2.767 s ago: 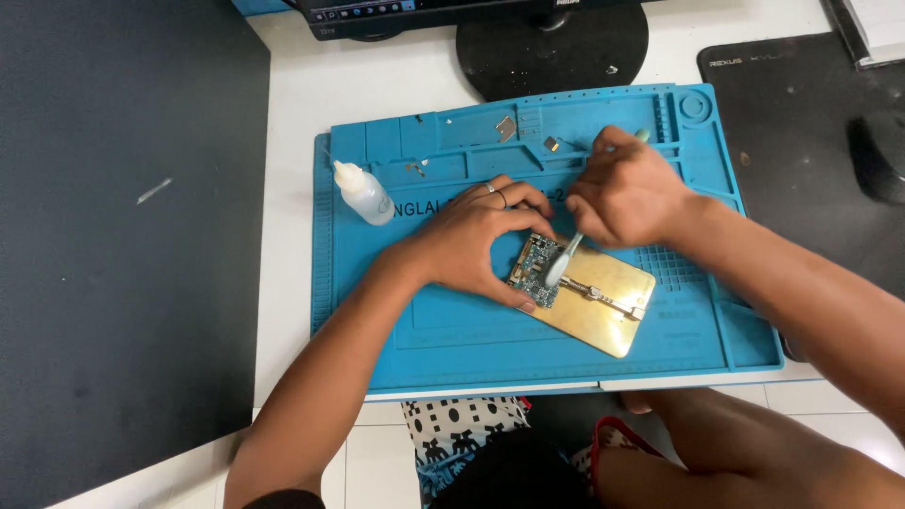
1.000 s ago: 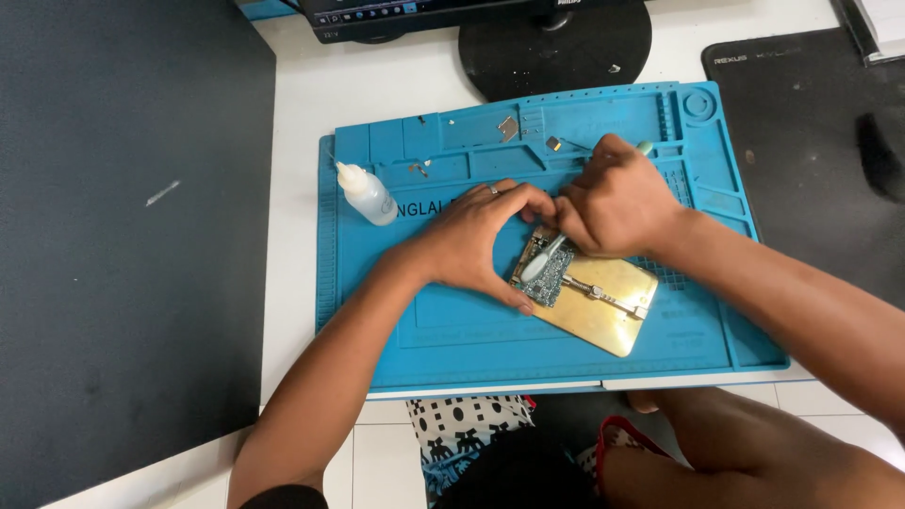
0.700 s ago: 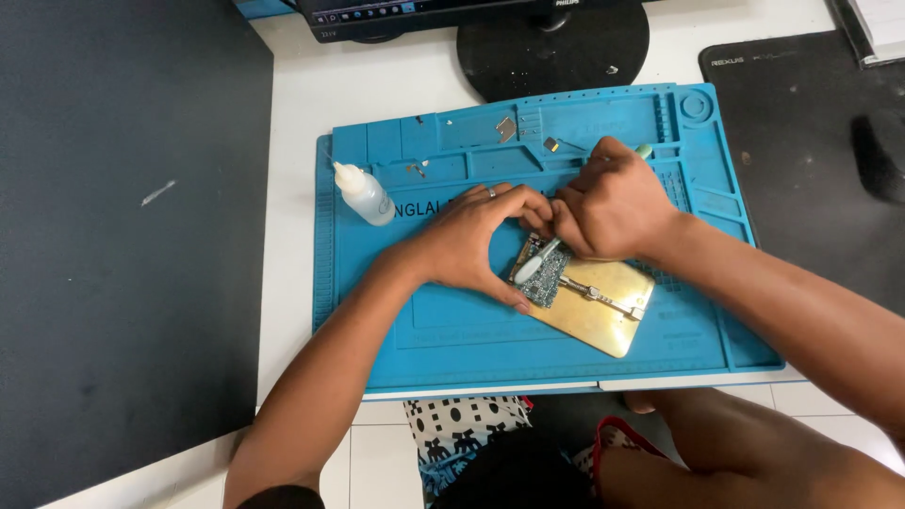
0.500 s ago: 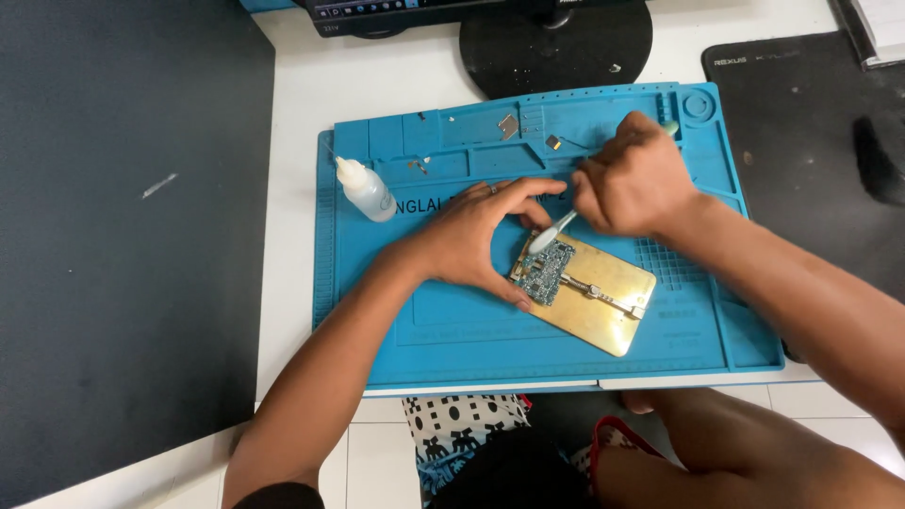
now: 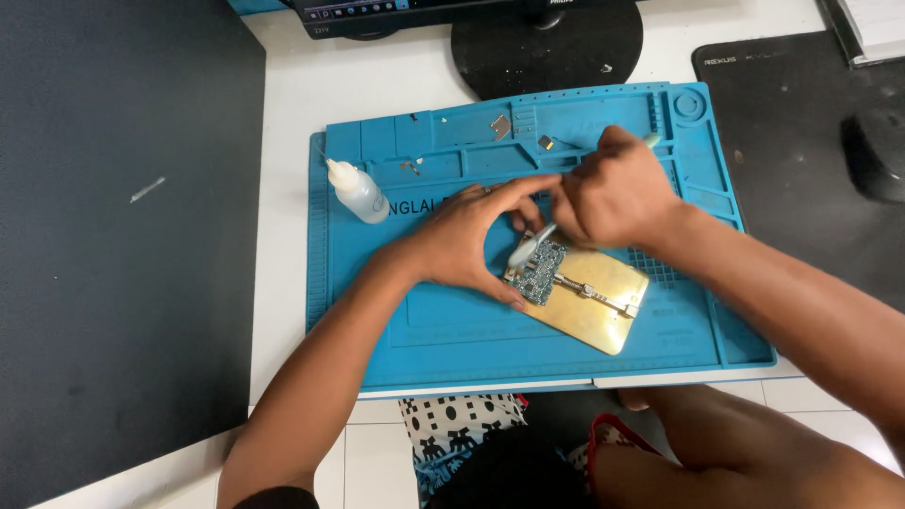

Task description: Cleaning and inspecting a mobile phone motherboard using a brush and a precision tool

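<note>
Fingers of the left hand (image 5: pixel 471 240) brace the small circuit board (image 5: pixel 535 273) on its brass holder (image 5: pixel 594 302), steadying it; right hand (image 5: pixel 613 193) closed around a brush (image 5: pixel 530 247) touching it.

I sat at a white desk (image 5: pixel 396 90), evenly lit, with no hard shadows. At nine o'clock a wide dark grey surface (image 5: pixel 113 264) ran alongside the desk, a small pale scrap (image 5: pixel 148 189) lying on it. At twelve o'clock stood the round black foot of a monitor (image 5: pixel 547 42), the screen's lower edge (image 5: pixel 377 11) just above it. At two o'clock lay a black mouse pad (image 5: pixel 801 113) with a dark mouse (image 5: pixel 875 151) on it. Toward six o'clock, below the desk edge, pale floor tiles (image 5: pixel 377 462) showed.
</note>
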